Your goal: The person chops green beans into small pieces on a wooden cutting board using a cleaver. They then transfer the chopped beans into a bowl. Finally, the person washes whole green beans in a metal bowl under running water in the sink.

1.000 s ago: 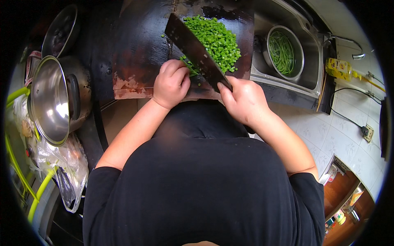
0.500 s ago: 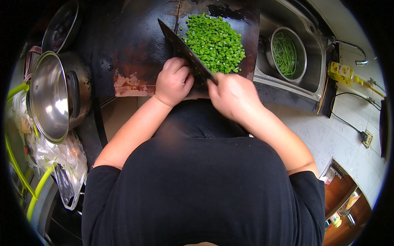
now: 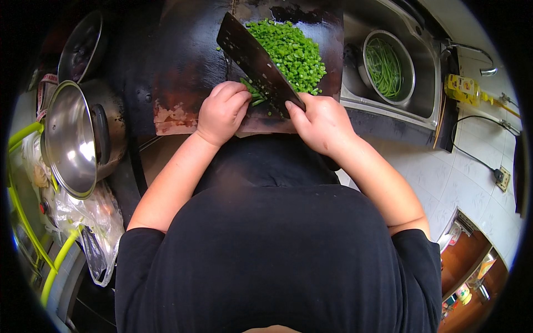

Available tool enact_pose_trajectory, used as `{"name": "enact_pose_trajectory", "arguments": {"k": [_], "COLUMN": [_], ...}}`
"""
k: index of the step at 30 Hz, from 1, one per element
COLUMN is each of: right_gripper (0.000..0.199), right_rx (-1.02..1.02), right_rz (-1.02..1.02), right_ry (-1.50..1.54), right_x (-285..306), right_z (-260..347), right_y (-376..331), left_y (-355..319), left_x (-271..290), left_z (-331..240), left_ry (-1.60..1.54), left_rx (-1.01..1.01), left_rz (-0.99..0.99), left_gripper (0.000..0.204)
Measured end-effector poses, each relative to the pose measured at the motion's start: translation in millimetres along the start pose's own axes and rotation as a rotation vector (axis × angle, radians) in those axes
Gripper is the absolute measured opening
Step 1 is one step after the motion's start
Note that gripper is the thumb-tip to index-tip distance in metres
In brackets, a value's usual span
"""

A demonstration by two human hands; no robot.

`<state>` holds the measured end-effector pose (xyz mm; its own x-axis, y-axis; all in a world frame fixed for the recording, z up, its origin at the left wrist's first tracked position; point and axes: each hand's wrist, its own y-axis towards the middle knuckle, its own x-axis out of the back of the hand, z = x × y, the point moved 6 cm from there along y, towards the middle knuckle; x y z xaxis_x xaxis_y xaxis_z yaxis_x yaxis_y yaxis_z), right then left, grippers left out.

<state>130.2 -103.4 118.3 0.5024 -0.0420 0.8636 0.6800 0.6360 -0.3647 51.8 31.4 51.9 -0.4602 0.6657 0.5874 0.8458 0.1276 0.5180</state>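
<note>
My right hand [image 3: 325, 123] is closed round the handle of a dark, wide-bladed cleaver [image 3: 252, 58]. Its blade slants up and to the left, partly in front of a heap of chopped green beans [image 3: 297, 53]. My left hand [image 3: 223, 112] is curled, knuckles up, at the near side of a dark wooden cutting board [image 3: 186, 83]. A few uncut green beans [image 3: 255, 94] stick out from its fingertips toward the blade; the rest of them is hidden under the hand. Small cut bits lie on the board beside the blade.
At the right, a steel sink [image 3: 430, 94] holds a metal bowl [image 3: 410, 86] of long green beans. A steel pot [image 3: 72, 133] stands at the left, below a dark pan [image 3: 83, 53], with a plastic bag [image 3: 105, 227] nearby. A yellow bottle [image 3: 462, 89] stands by the tap.
The cleaver has tilted, so more of its flat side shows. My left hand has shifted left, away from the blade, and the bean ends have come into sight. My right hand has moved slightly right.
</note>
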Motion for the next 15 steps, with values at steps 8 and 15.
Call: {"name": "enact_pose_trajectory", "arguments": {"k": [8,15], "right_gripper": [0.02,0.019], "right_rx": [0.114,0.097], "right_rz": [-0.027,0.016], "right_ry": [-0.107,-0.162], "right_x": [13,3], "right_z": [19,24], "right_y": [-28,-24], "left_y": [-3,-1], "left_x": [-2,-2], "left_z": [3,1], "left_ry": [-0.004,0.006], "left_rx": [0.0,-0.005], "left_rz": [-0.031,-0.043], "left_gripper": [0.016,0.018]}}
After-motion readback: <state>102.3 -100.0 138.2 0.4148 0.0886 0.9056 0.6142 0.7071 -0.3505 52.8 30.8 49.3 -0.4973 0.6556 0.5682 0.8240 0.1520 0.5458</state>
